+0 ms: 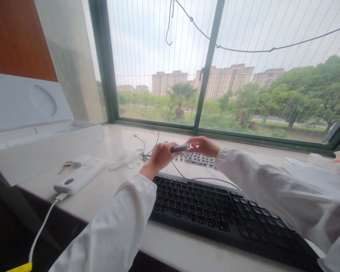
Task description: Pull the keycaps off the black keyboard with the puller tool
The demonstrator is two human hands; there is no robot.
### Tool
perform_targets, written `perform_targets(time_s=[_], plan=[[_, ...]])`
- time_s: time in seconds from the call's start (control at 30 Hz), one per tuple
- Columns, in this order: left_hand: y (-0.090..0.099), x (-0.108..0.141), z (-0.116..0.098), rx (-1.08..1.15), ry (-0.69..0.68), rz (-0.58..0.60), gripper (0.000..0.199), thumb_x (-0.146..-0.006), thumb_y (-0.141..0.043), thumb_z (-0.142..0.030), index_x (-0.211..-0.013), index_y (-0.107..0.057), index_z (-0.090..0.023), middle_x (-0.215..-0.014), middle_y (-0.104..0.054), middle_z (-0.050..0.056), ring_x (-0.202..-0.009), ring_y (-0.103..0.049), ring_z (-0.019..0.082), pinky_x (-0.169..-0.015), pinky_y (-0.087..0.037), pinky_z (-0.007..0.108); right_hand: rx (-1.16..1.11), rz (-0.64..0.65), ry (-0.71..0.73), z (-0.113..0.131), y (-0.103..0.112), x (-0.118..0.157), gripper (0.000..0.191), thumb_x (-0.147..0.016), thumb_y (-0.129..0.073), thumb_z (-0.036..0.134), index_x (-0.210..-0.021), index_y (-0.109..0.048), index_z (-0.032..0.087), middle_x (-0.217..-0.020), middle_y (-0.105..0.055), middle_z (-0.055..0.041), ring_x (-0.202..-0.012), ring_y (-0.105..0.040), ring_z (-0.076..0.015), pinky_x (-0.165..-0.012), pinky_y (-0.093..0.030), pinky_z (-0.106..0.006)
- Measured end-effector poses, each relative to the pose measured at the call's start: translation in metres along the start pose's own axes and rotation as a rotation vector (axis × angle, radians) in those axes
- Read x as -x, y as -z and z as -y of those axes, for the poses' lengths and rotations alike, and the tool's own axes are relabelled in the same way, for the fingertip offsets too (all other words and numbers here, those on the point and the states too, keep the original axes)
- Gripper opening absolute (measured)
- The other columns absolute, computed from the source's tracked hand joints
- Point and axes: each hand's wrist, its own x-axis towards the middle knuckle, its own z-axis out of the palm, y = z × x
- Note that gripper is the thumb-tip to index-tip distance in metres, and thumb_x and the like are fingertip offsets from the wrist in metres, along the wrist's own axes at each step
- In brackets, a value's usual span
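Observation:
My left hand (162, 155) is closed around a short dark bar (180, 148) with a lighter grey right end; its exact kind is hard to make out. The fingers of my right hand (203, 146) are bent in a pinch at that grey end. Beneath my forearms lies a black keyboard (192, 204), with bare key sockets in its left and middle part where the caps are off. Loose keycaps (200, 159) sit in rows behind it, partly hidden by my hands and right sleeve.
A white power bank (81, 177) with a plugged-in white cable (41, 224) lies at the left, near keys (65, 166). Behind it stands an open white box (53, 147). A thin black cable (144, 153) curls toward the window frame (154, 124). Plastic bags (323, 162) lie far right.

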Motion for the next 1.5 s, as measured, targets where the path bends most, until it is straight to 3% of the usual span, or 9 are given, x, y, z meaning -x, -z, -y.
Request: perform_targets(time_s=[0.17, 0.33, 0.5, 0.67, 0.8, 1.13, 1.5], plan=[[0.004, 0.001, -0.003, -0.015, -0.011, 0.026, 0.036, -0.079, -0.058, -0.057, -0.089, -0.072, -0.025, -0.066, -0.068, 0.002, -0.062, -0.061, 0.015, -0.060, -0.038, 0.024, 0.202, 0.015, 0.085, 0.013, 0.002, 0.000, 0.036, -0.076, -0.063, 0.053, -0.085, -0.071, 0.020, -0.080, -0.064, -0.0040, -0.063, -0.046, -0.0120, -0.063, -0.036, -0.027], [0.005, 0.001, -0.005, -0.077, 0.012, 0.036, 0.034, -0.080, -0.057, -0.056, -0.094, -0.072, -0.028, -0.069, -0.070, 0.002, -0.066, -0.063, 0.017, -0.061, -0.040, 0.025, 0.293, 0.085, 0.069, 0.018, 0.009, -0.007, 0.034, -0.077, -0.062, 0.053, -0.086, -0.073, 0.022, -0.081, -0.064, -0.0046, -0.064, -0.046, -0.0132, -0.065, -0.034, -0.027], [0.006, 0.001, -0.003, -0.198, 0.080, 0.008, 0.030, -0.084, -0.055, -0.049, -0.103, -0.070, -0.032, -0.077, -0.071, 0.004, -0.071, -0.065, 0.020, -0.065, -0.044, 0.029, 0.452, 0.076, -0.032, -0.020, 0.026, -0.020, 0.034, -0.078, -0.060, 0.053, -0.089, -0.074, 0.024, -0.084, -0.064, -0.0043, -0.072, -0.051, -0.0153, -0.067, -0.033, -0.027], [0.006, 0.001, -0.002, -0.249, 0.084, 0.044, 0.030, -0.086, -0.052, -0.046, -0.102, -0.071, -0.031, -0.076, -0.070, 0.006, -0.072, -0.065, 0.022, -0.067, -0.046, 0.031, 0.654, 0.056, -0.397, -0.082, 0.031, -0.026, 0.030, -0.075, -0.063, 0.053, -0.087, -0.075, 0.028, -0.084, -0.064, -0.0022, -0.073, -0.053, -0.0153, -0.067, -0.035, -0.027], [0.006, 0.001, -0.002, -0.239, 0.052, 0.079, 0.026, -0.087, -0.052, -0.041, -0.101, -0.071, -0.030, -0.077, -0.070, 0.005, -0.072, -0.064, 0.021, -0.068, -0.046, 0.032, 0.702, 0.063, -0.557, -0.112, 0.022, -0.029, 0.028, -0.073, -0.065, 0.050, -0.089, -0.075, 0.029, -0.095, -0.067, -0.0036, -0.082, -0.057, -0.0177, -0.071, -0.040, -0.028], [0.007, 0.002, -0.003, -0.255, 0.051, 0.088, 0.025, -0.086, -0.050, -0.025, -0.100, -0.071, -0.028, -0.074, -0.069, 0.006, -0.072, -0.064, 0.021, -0.069, -0.047, 0.032, 0.735, 0.122, -0.660, -0.137, 0.012, -0.032, 0.026, -0.073, -0.066, 0.044, -0.092, -0.076, 0.029, -0.102, -0.069, -0.0061, -0.093, -0.060, -0.0220, -0.077, -0.045, -0.031], [0.006, 0.001, 0.000, -0.271, 0.029, 0.081, 0.025, -0.085, -0.050, -0.025, -0.098, -0.071, -0.027, -0.072, -0.068, 0.006, -0.069, -0.063, 0.021, -0.067, -0.047, 0.033, 0.723, 0.163, -0.609, -0.149, 0.008, -0.031, 0.026, -0.073, -0.066, 0.042, -0.090, -0.077, 0.027, -0.097, -0.071, -0.0068, -0.089, -0.062, -0.0214, -0.076, -0.046, -0.028]])
